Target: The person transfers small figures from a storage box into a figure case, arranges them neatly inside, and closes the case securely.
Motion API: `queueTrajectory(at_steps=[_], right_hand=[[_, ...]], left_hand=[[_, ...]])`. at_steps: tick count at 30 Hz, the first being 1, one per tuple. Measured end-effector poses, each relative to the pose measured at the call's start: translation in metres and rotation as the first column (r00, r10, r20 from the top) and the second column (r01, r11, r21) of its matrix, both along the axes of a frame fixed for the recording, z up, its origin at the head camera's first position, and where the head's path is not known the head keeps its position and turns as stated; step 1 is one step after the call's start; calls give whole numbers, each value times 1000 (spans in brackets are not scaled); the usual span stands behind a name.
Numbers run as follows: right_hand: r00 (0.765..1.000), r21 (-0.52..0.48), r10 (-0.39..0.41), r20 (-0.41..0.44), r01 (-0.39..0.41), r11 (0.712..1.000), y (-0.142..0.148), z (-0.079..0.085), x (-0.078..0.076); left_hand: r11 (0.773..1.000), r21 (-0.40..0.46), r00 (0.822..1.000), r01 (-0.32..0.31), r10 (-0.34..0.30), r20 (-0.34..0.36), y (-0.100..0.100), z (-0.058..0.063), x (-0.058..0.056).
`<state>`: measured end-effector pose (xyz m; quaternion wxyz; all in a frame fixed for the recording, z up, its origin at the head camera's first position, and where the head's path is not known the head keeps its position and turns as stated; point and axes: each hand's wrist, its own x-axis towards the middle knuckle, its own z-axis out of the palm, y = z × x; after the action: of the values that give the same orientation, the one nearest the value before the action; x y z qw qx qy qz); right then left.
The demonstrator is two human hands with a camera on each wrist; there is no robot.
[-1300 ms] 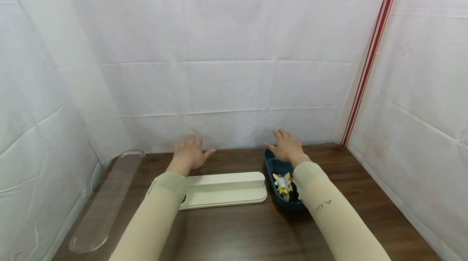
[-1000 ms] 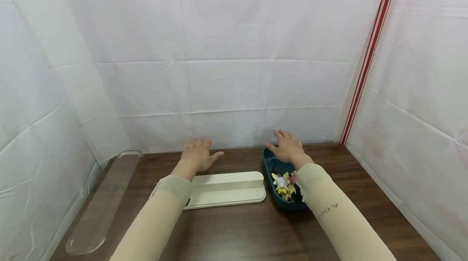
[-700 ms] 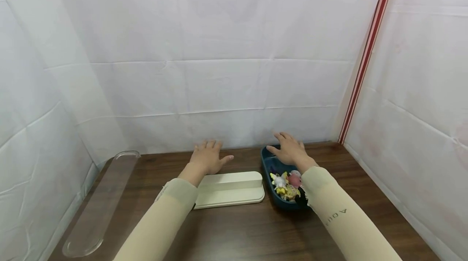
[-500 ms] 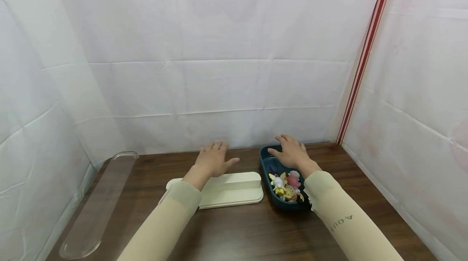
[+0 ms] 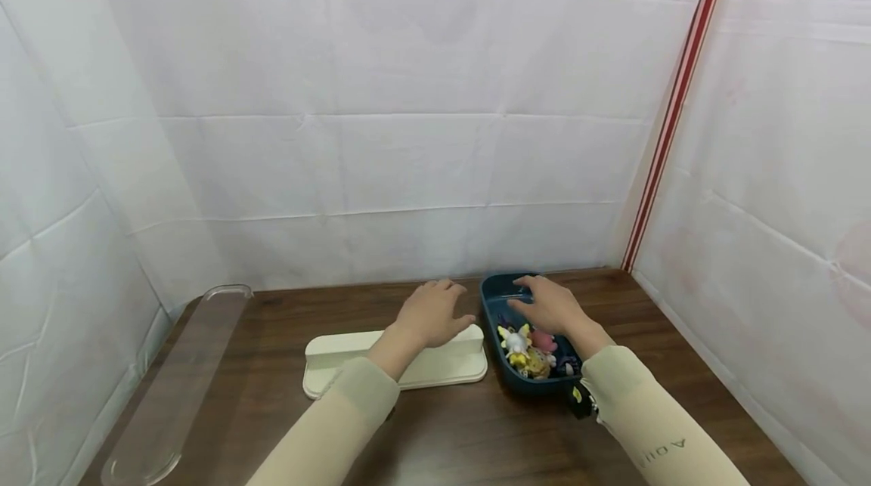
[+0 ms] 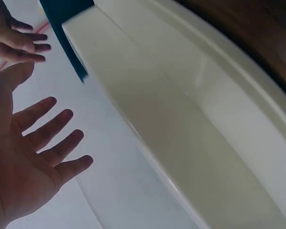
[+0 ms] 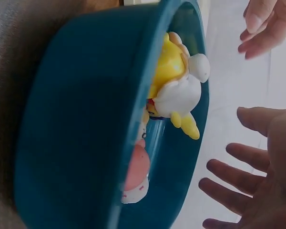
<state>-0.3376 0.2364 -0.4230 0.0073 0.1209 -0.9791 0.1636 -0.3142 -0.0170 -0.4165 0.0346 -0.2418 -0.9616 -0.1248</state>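
Observation:
My left hand (image 5: 430,314) hovers over the right part of a long cream stand (image 5: 340,365) with a raised step along its back, fingers spread and holding nothing. Over the right side of a dark blue bin (image 5: 495,312) is my right hand (image 5: 553,309), its fingers loosely bent and nothing in them. Inside the bin lie several small toy figures; a white and yellow figure (image 7: 178,93) and a pink figure (image 7: 137,167) show best in the right wrist view. My right hand and forearm hide part of the bin's right rim.
A long clear plastic cover (image 5: 184,388) with rounded ends lies at the left of the brown wooden table (image 5: 449,441). White cloth walls (image 5: 381,93) close in the back and both sides. A red striped band (image 5: 674,123) runs down the right corner.
My left hand has moved right and nearer along the cream stand, uncovering its left end. My right hand has come slightly right and nearer, its fingers more bent. The toys show more fully.

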Motion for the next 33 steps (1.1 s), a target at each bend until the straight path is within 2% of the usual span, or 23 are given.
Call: queueTrajectory(at_steps=[11,21,26,33], right_hand=[[1000,-65,18,14,-17,998,12,-5,21],[996,-184,26,85,-10,983,18,-16,33],[995,-228,37,89,-16,974,16,-22,37],[997,-249,16,73,3,968,15,-27,39]], left_hand=[[993,-71,994,92,-96,-43,42,-10,22],[984,-111,987,137,-145,-74,66,-30,28],[987,-102,988,126,-134,-76,72,-37,31],[993,-63,990,105,-110,-91,77,-37,34]])
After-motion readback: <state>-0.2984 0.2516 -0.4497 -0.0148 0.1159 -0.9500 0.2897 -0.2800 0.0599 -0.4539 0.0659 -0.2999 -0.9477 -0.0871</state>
